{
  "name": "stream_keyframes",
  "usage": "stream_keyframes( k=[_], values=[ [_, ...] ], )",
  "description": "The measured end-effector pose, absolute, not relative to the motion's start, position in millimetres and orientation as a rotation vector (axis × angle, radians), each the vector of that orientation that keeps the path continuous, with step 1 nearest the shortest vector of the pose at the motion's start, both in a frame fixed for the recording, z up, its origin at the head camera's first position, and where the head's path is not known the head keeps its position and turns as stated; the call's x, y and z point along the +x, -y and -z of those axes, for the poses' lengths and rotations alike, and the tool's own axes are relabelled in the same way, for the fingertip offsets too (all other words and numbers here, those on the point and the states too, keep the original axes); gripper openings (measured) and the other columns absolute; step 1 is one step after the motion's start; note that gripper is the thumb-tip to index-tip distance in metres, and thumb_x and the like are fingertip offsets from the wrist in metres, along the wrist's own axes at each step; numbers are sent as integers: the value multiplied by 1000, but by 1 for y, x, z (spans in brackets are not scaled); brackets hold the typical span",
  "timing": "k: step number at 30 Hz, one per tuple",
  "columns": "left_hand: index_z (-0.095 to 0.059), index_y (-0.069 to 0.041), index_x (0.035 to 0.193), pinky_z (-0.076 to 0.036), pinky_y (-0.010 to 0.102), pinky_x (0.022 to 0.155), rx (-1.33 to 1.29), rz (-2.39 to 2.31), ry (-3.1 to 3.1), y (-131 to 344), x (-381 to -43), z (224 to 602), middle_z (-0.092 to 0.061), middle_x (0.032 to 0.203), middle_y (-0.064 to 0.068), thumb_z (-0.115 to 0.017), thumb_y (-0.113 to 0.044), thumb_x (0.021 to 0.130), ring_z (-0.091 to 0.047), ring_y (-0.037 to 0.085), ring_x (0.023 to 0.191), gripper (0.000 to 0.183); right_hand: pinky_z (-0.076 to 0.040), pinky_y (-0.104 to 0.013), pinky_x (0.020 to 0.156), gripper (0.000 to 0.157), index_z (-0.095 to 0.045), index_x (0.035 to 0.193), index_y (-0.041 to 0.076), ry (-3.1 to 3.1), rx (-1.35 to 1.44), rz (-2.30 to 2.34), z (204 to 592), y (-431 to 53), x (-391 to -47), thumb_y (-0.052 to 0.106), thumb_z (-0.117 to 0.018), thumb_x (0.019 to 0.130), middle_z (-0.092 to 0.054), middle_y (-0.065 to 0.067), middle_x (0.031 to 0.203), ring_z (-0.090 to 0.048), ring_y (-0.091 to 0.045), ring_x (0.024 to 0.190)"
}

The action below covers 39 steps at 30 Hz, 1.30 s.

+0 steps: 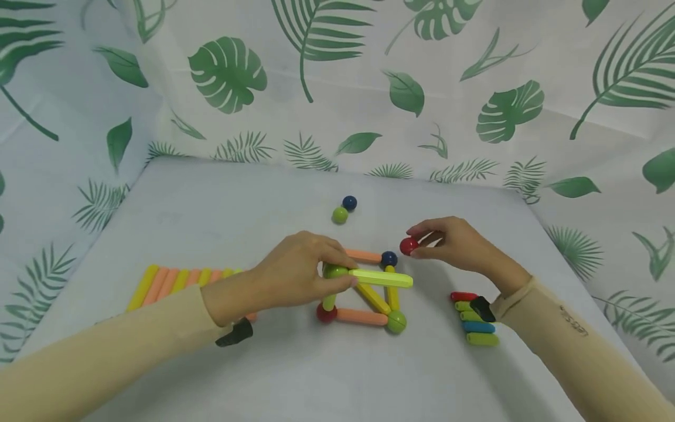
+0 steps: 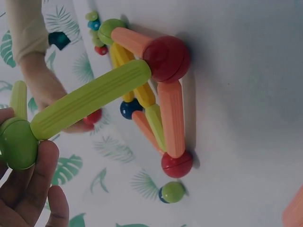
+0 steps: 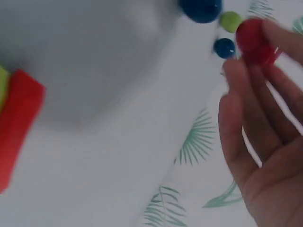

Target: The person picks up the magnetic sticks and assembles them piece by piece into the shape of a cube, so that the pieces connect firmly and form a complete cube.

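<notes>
The two hands are apart above a white-covered table (image 1: 253,381). From the lower left, the left forearm reaches across, and the left hand (image 1: 292,269) lies back upward with fingers pointing right, thumb and fingers pinching a glossy green ball (image 2: 20,145). From that ball, a ridged light-green rod (image 1: 382,278) juts out to the right, its far end free, while a second ridged green rod (image 2: 92,99) slopes down to a glossy red corner ball (image 2: 166,59) on the frame below.

The right forearm angles in from the lower right. The right hand (image 1: 459,243) is raised, fingers pointing left, with thumb and fingertips pinching a glossy red ball (image 1: 408,246) near the frame's dark-blue corner ball (image 1: 389,259), not touching it.

The frame, of coral rods (image 1: 362,317), yellow rods (image 1: 392,296) and balls, rests on the table between the forearms. Short coloured rods (image 1: 481,339) lie beneath the right wrist.
</notes>
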<state>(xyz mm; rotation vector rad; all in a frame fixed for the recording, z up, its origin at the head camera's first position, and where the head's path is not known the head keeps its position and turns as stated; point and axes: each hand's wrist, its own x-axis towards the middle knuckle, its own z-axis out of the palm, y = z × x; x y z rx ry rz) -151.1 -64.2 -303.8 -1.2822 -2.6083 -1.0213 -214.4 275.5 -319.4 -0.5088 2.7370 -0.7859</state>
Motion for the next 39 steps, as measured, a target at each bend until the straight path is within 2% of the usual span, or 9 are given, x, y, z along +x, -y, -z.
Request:
stream_keyframes(
  k=[4, 11, 18, 25, 31, 33, 35, 37, 39],
  values=[
    [-81, -17, 108, -48, 29, 76, -1280, 1025, 2603, 64, -150, 303, -73, 95, -9, -77, -27, 90, -56, 3, 74, 21, -58, -32, 79, 36, -71, 121, 3, -2505, -581, 1052, 312, -291, -189, 16, -80, 89, -71, -9, 113, -69, -22, 95],
    [-81, -17, 109, -47, 29, 73, -1278, 1030, 2614, 64, -149, 302, -71, 94, -11, -77, -27, 90, -54, 2, 70, 22, -59, -42, 79, 27, -70, 118, 1, -2207, -707, 1319, 307, -288, -158, 1, -69, 92, -71, -11, 113, -69, -29, 98],
    [-81, -17, 108, -48, 28, 74, -1298, 1008, 2606, 64, -150, 301, -72, 93, -12, -77, -29, 91, -56, 1, 72, 22, -59, -36, 79, 23, -71, 117, 2, -2222, -722, 1405, 301, -278, -152, 0, -64, 94, -72, -11, 110, -69, -27, 94],
    [-80, -16, 110, -47, 24, 64, -1344, 961, 2606, 61, -151, 299, -75, 96, -8, -77, -37, 91, -53, 0, 63, 28, -58, -36, 79, 25, -71, 118, 5, -2173, -733, 1460, 305, -282, -147, 0, -63, 94, -72, -12, 111, -68, -27, 95],
    [-82, -18, 105, -45, 27, 66, -1313, 911, 2596, 62, -152, 302, -75, 93, -10, -78, -37, 90, -52, 2, 64, 25, -57, -38, 86, 36, -61, 130, 4, -1966, -824, 1544, 316, -291, -151, 8, -68, 95, -64, -13, 125, -67, -30, 105],
    [-82, -18, 104, -44, 27, 65, -1312, 906, 2586, 62, -154, 303, -75, 92, -11, -78, -37, 90, -51, 2, 62, 24, -57, -38, 84, 38, -55, 128, 1, -1958, -789, 1523, 324, -293, -152, 11, -71, 94, -62, -17, 122, -67, -35, 103],
    [-82, -18, 104, -44, 26, 63, -1321, 913, 2572, 61, -155, 304, -75, 90, -11, -78, -37, 90, -50, 2, 60, 24, -58, -37, 80, 39, -56, 120, 2, -2085, -744, 1418, 333, -291, -149, 15, -76, 90, -64, -17, 112, -67, -33, 96],
    [-82, -18, 104, -44, 26, 62, -1330, 912, 2554, 61, -155, 305, -74, 88, -11, -78, -37, 91, -49, 1, 58, 23, -57, -34, 70, 38, -59, 108, 4, -2275, -705, 1232, 341, -283, -143, 24, -82, 86, -67, -11, 96, -66, -28, 83],
    [-82, -18, 105, -43, 26, 63, -1331, 908, 2555, 62, -156, 305, -74, 88, -12, -77, -36, 91, -48, 1, 59, 23, -53, -30, 63, 36, -62, 94, 12, -2489, -723, 976, 349, -270, -136, 37, -86, 82, -65, 0, 80, -63, -17, 73]
  ],
)
